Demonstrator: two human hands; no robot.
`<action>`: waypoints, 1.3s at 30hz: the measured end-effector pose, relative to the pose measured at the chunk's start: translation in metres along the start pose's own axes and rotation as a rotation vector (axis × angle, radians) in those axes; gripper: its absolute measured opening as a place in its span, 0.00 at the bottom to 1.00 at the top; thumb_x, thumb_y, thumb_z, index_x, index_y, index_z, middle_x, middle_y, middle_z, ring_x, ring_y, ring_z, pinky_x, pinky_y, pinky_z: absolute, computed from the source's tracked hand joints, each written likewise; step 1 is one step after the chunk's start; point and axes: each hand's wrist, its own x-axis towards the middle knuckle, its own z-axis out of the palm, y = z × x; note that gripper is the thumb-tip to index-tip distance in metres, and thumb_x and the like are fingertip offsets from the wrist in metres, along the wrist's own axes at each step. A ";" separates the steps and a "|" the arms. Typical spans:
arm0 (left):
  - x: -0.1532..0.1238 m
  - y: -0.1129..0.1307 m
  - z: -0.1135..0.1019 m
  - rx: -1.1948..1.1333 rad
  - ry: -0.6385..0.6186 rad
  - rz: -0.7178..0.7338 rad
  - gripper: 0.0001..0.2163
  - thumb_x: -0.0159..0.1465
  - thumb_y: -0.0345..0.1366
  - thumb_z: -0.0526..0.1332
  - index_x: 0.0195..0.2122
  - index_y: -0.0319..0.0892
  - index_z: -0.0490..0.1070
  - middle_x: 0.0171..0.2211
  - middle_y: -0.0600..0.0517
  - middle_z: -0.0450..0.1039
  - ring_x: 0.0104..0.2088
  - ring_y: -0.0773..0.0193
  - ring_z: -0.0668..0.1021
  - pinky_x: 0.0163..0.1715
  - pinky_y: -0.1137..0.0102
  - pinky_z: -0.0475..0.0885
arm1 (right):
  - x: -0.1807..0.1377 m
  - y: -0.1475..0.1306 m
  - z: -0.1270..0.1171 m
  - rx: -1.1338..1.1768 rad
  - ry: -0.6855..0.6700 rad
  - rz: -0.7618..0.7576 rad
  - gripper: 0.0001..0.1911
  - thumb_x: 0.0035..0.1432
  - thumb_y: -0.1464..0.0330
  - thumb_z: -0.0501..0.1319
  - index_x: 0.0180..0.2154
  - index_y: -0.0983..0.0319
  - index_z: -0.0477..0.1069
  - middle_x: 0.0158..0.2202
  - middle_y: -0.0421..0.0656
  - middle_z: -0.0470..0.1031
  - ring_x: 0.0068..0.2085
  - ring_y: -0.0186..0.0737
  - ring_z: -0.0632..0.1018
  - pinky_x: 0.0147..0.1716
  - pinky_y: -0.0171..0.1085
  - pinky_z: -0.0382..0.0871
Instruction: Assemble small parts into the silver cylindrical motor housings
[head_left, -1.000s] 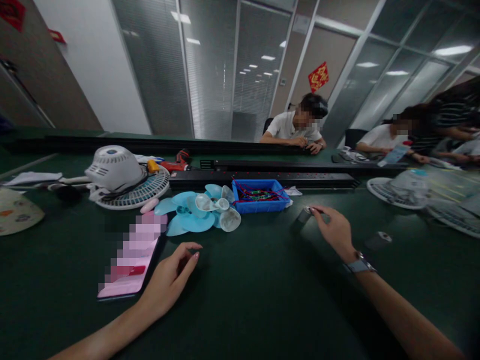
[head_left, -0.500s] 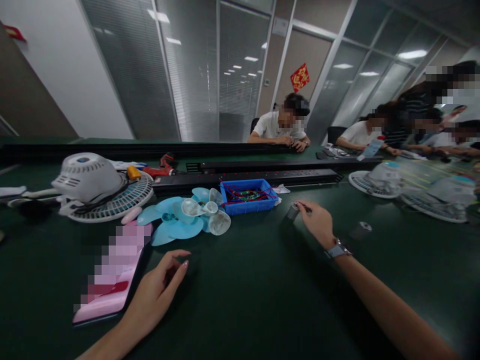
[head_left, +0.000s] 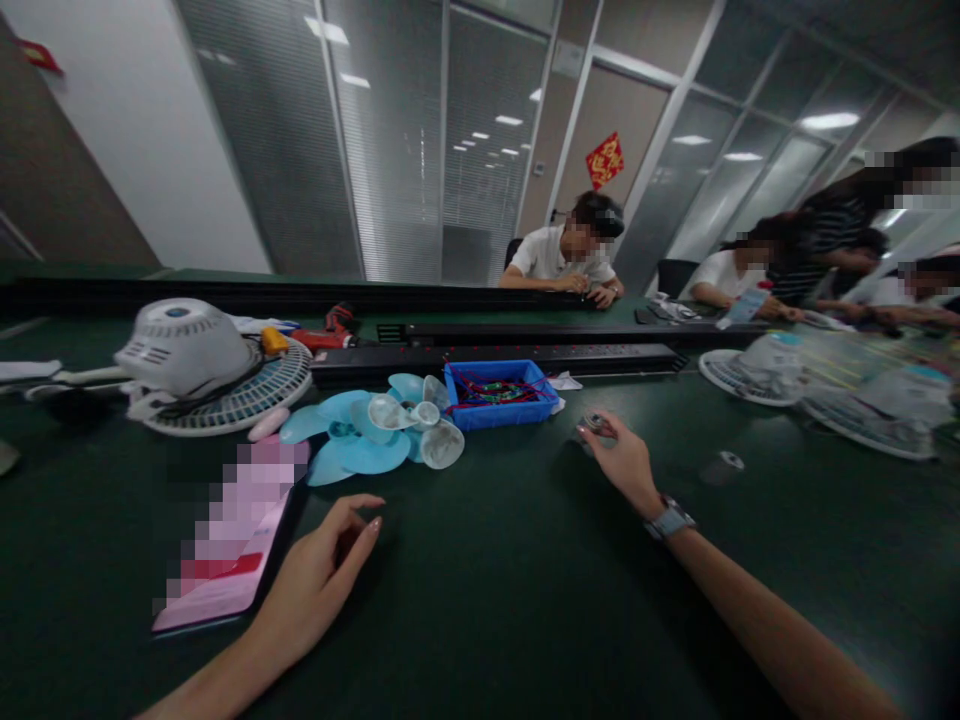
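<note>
My right hand [head_left: 626,462] reaches forward over the dark green table [head_left: 495,580], its fingers closed round a small dark cylinder with a silver top [head_left: 592,425]. A watch sits on that wrist. A second such cylinder [head_left: 721,466] stands to the right of the hand. My left hand [head_left: 319,575] rests on the table near me, fingers loosely curled, holding nothing, beside a phone with a pink screen [head_left: 229,540].
Light blue fan blades [head_left: 360,440] and a blue tray of wires [head_left: 499,392] lie ahead. A white fan motor on its grille [head_left: 195,365] is at the left; more fan grilles [head_left: 825,385] at the right. Black power strips [head_left: 495,355] cross the table. Other people sit behind.
My right hand has closed round the small cylinder and lifted or tipped it off the table. The view has shifted slightly. My left hand has stayed put.
</note>
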 end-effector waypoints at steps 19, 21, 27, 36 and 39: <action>-0.018 0.042 0.026 -0.161 -0.077 0.431 0.14 0.65 0.34 0.61 0.52 0.48 0.74 0.39 0.47 0.71 0.40 0.60 0.74 0.38 0.67 0.70 | -0.117 -0.149 0.026 0.381 -0.781 -0.317 0.15 0.56 0.61 0.66 0.46 0.56 0.72 0.43 0.40 0.77 0.44 0.40 0.77 0.45 0.40 0.70; -0.015 0.048 0.028 -0.205 -0.087 0.353 0.11 0.64 0.36 0.64 0.47 0.47 0.78 0.38 0.47 0.69 0.39 0.60 0.74 0.37 0.68 0.70 | -0.118 -0.149 0.027 0.394 -0.790 -0.295 0.15 0.56 0.61 0.66 0.45 0.56 0.72 0.42 0.40 0.77 0.43 0.40 0.77 0.44 0.39 0.70; -0.006 0.062 0.022 -0.256 -0.044 0.220 0.07 0.61 0.41 0.66 0.37 0.48 0.82 0.31 0.51 0.67 0.35 0.62 0.73 0.33 0.69 0.67 | -0.119 -0.149 0.027 0.414 -0.812 -0.253 0.17 0.54 0.58 0.67 0.44 0.57 0.72 0.41 0.40 0.76 0.42 0.41 0.76 0.43 0.40 0.70; -0.009 0.014 0.004 0.191 -0.053 0.164 0.08 0.63 0.44 0.65 0.43 0.59 0.80 0.32 0.52 0.71 0.36 0.59 0.72 0.35 0.65 0.59 | -0.117 -0.149 0.024 0.397 -0.820 -0.240 0.20 0.52 0.60 0.69 0.47 0.54 0.72 0.45 0.39 0.77 0.47 0.42 0.76 0.48 0.41 0.69; -0.007 0.010 0.005 0.248 -0.141 0.181 0.09 0.63 0.45 0.64 0.44 0.60 0.79 0.32 0.53 0.73 0.37 0.59 0.73 0.36 0.66 0.58 | -0.121 -0.150 0.024 0.391 -0.801 -0.252 0.20 0.52 0.60 0.69 0.48 0.54 0.71 0.46 0.40 0.77 0.48 0.42 0.76 0.49 0.42 0.69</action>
